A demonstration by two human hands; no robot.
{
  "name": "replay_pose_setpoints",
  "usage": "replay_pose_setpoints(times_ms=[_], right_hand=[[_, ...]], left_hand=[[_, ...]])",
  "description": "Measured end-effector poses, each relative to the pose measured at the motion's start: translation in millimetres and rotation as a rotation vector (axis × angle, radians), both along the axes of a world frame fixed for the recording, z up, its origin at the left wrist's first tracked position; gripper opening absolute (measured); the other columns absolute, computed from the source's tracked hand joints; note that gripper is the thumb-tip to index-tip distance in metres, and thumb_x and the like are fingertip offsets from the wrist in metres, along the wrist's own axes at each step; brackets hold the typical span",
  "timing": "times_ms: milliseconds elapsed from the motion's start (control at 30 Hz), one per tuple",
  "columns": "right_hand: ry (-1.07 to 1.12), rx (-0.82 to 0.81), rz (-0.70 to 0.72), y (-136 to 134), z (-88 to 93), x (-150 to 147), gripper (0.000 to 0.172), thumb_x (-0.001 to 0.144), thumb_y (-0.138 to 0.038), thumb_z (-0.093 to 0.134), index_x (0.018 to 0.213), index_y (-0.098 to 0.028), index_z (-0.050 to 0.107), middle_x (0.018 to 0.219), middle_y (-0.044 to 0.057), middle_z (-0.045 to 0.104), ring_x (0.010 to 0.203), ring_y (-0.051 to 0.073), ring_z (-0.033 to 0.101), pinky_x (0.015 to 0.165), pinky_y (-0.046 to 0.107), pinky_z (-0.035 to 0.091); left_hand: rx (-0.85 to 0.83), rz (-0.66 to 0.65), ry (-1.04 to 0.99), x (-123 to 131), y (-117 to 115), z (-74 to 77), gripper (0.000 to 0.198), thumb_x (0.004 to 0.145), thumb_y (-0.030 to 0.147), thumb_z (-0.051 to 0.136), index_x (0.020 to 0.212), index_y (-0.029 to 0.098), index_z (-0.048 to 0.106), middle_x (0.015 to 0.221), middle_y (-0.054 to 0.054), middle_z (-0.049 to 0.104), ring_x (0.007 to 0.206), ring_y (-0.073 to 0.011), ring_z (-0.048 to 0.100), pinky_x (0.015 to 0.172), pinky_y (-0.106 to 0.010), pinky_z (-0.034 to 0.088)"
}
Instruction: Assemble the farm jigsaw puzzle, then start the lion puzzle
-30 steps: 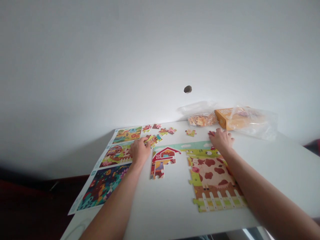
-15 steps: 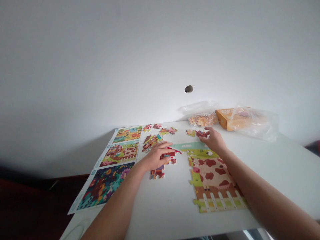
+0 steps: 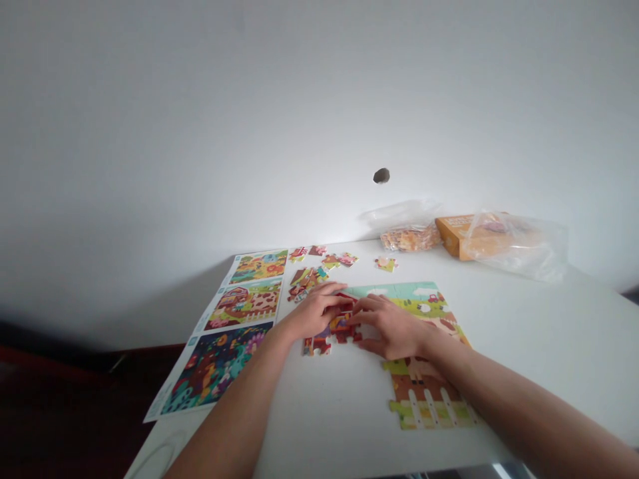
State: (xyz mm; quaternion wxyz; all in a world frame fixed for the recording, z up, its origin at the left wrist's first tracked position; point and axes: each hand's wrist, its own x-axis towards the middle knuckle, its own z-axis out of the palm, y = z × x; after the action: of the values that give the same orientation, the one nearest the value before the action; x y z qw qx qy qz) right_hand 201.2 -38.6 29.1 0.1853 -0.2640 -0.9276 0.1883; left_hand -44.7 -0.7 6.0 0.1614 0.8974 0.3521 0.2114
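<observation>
My left hand (image 3: 319, 311) rests over red barn puzzle pieces, its fingers stretched out and touching them. My right hand (image 3: 392, 327) is closed at the fingertips on a red puzzle piece (image 3: 344, 328) beside the left hand; the fingers partly cover it. Under my right hand and forearm lies the joined part of the jigsaw puzzle (image 3: 424, 399), with a cow, a white fence and a sky strip. Another piece with red and purple (image 3: 315, 344) lies just below my left hand. More loose puzzle pieces (image 3: 305, 278) are behind my left hand.
A sheet with three printed pictures (image 3: 239, 309) lies along the left edge of the white table (image 3: 319, 419). Toward the wall are a single puzzle piece (image 3: 386, 264), a clear bag of pieces (image 3: 409, 237), an orange box (image 3: 454, 237) and a crumpled plastic bag (image 3: 539, 249).
My right hand has moved from the back of the table toward me and left, bringing the red puzzle piece beside my left hand. The left hand stays over the barn pieces.
</observation>
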Motion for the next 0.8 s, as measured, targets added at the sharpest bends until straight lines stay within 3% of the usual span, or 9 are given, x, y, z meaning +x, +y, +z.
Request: replay_pose_setpoints(times_ms=[367,500,633,800], right_hand=[[-0.028,0.059,0.105,-3.2,4.9,-0.7,0.031,0.089,-0.026,0.061,0.119,-0.025,0.067,0.118,0.009,0.062,0.107,0.023,0.051,0.096,0.04,0.04],[-0.016,0.03,0.034,-4.6,3.3,-2.7,0.037,0.085,-0.037,0.067,0.121,-0.028,0.067,0.123,0.01,0.057,0.108,0.025,0.05,0.096,0.041,0.041],[-0.015,0.005,-0.058,-3.8,0.4,-4.9,0.036,0.087,-0.036,0.066,0.121,-0.027,0.067,0.111,0.009,0.062,0.104,0.024,0.052,0.094,0.04,0.042],[0.005,0.009,-0.034,-4.3,1.7,-6.2,0.033,0.085,-0.036,0.068,0.115,-0.023,0.069,0.107,0.009,0.064,0.102,0.023,0.051,0.093,0.039,0.042]], left_hand=[[-0.006,0.027,0.042,1.0,-2.8,6.9,0.034,0.09,0.02,0.055,0.118,0.033,0.07,0.137,-0.003,0.057,0.126,-0.0242,0.048,0.112,-0.045,0.037],[-0.005,0.038,0.049,1.2,-2.6,5.8,0.034,0.09,0.019,0.056,0.117,0.033,0.071,0.138,-0.002,0.056,0.127,-0.0242,0.047,0.113,-0.044,0.036],[0.003,0.04,0.052,1.2,-2.2,4.0,0.031,0.091,0.022,0.056,0.115,0.033,0.071,0.138,-0.003,0.055,0.126,-0.0239,0.047,0.112,-0.044,0.037],[0.0,0.042,0.06,1.2,-2.7,4.7,0.031,0.091,0.02,0.055,0.114,0.032,0.071,0.138,-0.002,0.055,0.126,-0.0239,0.046,0.113,-0.044,0.036]])
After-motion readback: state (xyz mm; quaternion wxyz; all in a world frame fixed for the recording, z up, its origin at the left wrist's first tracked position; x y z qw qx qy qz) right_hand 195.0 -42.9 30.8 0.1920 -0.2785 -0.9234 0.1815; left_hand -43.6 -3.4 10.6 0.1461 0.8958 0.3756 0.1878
